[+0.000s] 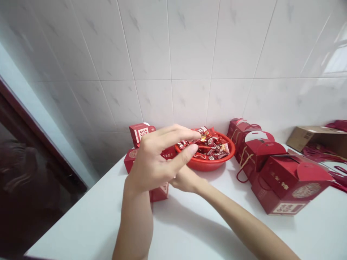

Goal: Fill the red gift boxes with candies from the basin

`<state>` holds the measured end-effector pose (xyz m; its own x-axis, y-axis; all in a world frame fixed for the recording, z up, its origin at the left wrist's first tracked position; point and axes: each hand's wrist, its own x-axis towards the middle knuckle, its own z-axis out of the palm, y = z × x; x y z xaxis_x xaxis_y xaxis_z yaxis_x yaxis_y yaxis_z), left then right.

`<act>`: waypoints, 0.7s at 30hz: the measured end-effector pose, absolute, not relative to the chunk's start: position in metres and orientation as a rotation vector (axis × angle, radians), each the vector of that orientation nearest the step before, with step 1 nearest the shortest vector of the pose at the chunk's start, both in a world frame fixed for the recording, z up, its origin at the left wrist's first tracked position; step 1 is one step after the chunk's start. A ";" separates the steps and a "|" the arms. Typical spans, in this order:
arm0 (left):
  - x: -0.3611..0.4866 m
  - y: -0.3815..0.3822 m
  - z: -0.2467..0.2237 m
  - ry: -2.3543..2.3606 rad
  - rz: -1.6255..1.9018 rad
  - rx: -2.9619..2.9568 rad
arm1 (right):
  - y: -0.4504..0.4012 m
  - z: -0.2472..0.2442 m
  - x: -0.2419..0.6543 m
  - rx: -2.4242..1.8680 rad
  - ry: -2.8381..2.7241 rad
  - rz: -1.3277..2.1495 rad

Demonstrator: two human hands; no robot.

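My left hand (159, 157) is raised in front, its thumb and fingers apart and pointing right, with nothing seen between them. My right hand (185, 178) reaches across below and behind it; its fingers are hidden by the left hand. Close to the right hand, a red gift box (158, 194) stands on the white table, mostly covered by my left hand and wrist. Beyond the fingertips is a red plastic basin (208, 165) filled with wrapped candies (210, 144).
More red gift boxes (141, 131) are behind my left hand. A row of red handled boxes (291, 180) runs along the right. Farther right lies an open cardboard carton (311, 139) with dark red items. A tiled wall (189, 54) closes off the back of the white table (189, 231).
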<state>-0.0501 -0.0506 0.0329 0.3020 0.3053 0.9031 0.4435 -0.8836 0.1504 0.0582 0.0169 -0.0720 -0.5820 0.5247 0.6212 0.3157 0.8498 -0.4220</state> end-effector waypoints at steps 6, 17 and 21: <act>-0.055 -0.022 0.031 -1.035 -1.412 -2.671 | -0.003 -0.081 0.140 -0.632 -2.154 0.399; -0.020 0.029 -0.007 -1.311 -0.065 -3.279 | -0.025 -0.106 0.187 -0.888 -1.943 0.295; -0.010 0.031 -0.014 -1.323 0.066 -3.325 | -0.020 -0.117 0.191 -0.975 -1.920 0.274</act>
<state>-0.0103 0.0308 -0.0138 0.7389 0.6467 -0.1893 0.6623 -0.6452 0.3808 0.1910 -0.0196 -0.1167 -0.2486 0.7259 0.6413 0.5176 0.6592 -0.5455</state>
